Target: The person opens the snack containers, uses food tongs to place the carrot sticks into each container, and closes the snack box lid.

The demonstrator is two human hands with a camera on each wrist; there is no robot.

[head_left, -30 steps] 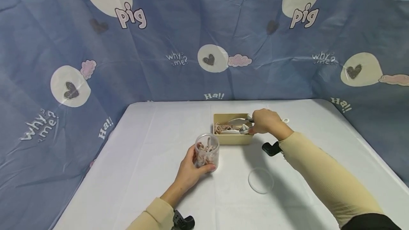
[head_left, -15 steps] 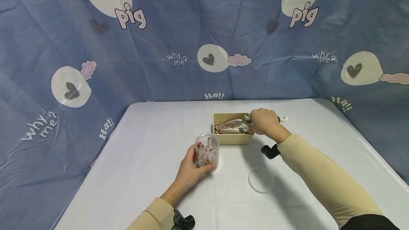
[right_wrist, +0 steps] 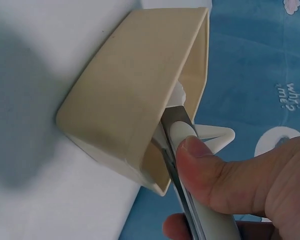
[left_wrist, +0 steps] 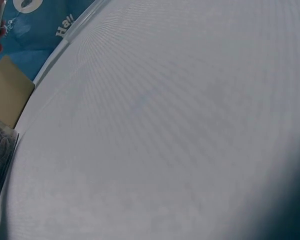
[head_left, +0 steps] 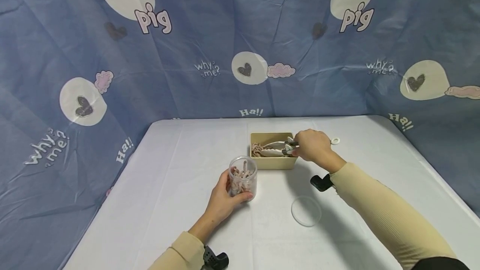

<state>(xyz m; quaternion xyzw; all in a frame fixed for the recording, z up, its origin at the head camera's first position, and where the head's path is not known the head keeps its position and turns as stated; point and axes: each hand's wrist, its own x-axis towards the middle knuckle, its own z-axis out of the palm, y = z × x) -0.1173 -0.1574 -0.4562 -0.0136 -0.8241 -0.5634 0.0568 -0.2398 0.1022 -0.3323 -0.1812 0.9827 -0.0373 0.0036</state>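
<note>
In the head view my left hand holds a clear jar by its side, with its mouth uncovered. Thin brownish-pink twisted pieces fill part of the jar. My right hand grips a pair of tongs with white ends and metal-and-white handles. The tong ends reach down into a beige box, over a heap of similar brown pieces at its left end. In the right wrist view the thumb presses on the tong handle, and the box wall hides the tips.
A clear round lid or ring lies on the white-covered table, to the right of the jar. The box stands just behind the jar. A blue printed cloth hangs beyond the table's far edge.
The arms of the tongs have drawn closer together inside the box. My right hand shifted slightly left, then back right. The left hand and the jar have stayed put.
</note>
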